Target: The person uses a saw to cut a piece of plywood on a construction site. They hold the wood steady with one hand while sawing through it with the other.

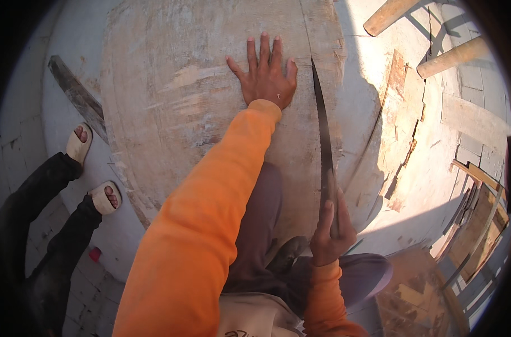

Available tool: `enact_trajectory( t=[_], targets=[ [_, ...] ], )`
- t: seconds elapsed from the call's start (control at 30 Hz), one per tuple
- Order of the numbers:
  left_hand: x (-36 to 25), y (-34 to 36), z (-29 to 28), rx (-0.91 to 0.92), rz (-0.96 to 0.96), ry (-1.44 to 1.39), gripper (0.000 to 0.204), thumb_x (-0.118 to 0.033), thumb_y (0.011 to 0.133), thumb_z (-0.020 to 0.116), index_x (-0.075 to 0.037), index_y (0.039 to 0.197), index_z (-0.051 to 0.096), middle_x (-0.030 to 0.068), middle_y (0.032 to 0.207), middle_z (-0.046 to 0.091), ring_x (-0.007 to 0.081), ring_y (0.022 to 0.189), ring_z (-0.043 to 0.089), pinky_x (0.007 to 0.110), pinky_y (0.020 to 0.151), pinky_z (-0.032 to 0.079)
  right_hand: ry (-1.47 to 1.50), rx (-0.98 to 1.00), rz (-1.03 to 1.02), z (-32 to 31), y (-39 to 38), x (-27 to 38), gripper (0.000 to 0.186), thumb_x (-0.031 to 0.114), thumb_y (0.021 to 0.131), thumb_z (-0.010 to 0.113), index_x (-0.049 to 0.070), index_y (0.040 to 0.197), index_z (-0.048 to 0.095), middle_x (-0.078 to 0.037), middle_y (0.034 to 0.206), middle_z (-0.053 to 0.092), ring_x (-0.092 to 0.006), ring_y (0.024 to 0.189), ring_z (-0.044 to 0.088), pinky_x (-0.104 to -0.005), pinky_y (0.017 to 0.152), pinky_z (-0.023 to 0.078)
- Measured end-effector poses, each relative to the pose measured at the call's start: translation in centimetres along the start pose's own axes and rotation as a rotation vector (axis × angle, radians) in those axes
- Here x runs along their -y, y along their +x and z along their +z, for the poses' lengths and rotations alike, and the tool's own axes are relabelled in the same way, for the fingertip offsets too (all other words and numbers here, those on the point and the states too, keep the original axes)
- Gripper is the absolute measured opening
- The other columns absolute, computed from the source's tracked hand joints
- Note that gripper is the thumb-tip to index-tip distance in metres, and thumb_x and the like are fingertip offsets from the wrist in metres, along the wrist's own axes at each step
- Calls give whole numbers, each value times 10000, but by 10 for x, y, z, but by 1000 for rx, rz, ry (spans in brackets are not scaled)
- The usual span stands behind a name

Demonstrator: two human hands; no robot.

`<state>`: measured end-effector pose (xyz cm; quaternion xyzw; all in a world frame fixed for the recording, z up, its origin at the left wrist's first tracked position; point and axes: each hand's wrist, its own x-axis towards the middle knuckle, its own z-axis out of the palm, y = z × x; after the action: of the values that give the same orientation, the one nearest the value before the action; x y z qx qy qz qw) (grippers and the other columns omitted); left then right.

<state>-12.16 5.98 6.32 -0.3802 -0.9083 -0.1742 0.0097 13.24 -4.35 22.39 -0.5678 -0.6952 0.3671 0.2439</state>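
Observation:
A large worn plywood board [171, 106] lies in front of me, pale and scuffed. Flat on its surface, fingers spread, my left hand [265, 78] presses down just left of a handsaw [324, 135]. My right hand [334, 238] is wrapped round the near end of this saw; the handle is mostly hidden by the fingers. The dark blade points away from me, its far tip at a thin line that runs on to the board's far side. A narrow strip of board lies to the right of the blade. My knee is over the near part of the board.
Another person's legs and sandals [104, 197] are at the left, near a dark wooden plank [78, 92]. Wooden legs [452, 59] stand at the upper right. Scrap wood [480, 224] is piled at the right, and a broken thin sheet [398, 129] lies in sunlight.

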Motion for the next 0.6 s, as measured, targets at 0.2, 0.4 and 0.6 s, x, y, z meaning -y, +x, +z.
enact_trajectory(
  t=[0.2, 0.4, 0.6],
  targets=[
    [6, 1, -6, 43, -19, 19, 629, -516, 1066, 389, -219, 1621, 390, 24, 1732, 263, 272, 1619, 130, 714, 1239, -18, -32, 29, -68, 41, 63, 7, 336, 37, 982, 677, -77, 1298, 683, -261, 1071, 770, -178, 924, 771, -298, 797, 583],
    [-1, 4, -6, 3, -4, -6, 627, -515, 1069, 379, -220, 1622, 388, 25, 1731, 266, 263, 1619, 132, 714, 1239, -21, 11, -58, -35, -42, -61, -2, 340, -2, 967, 661, -116, 1287, 669, -254, 1073, 775, -229, 948, 784, -300, 823, 588],
    [-10, 4, -1, 34, -17, -23, 626, -516, 1070, 370, -221, 1622, 387, 20, 1733, 262, 259, 1620, 126, 712, 1240, -29, 29, -12, -150, 52, 90, 1, 308, 41, 976, 691, -81, 1258, 700, -250, 1004, 777, -186, 818, 772, -286, 716, 572]
  ],
)
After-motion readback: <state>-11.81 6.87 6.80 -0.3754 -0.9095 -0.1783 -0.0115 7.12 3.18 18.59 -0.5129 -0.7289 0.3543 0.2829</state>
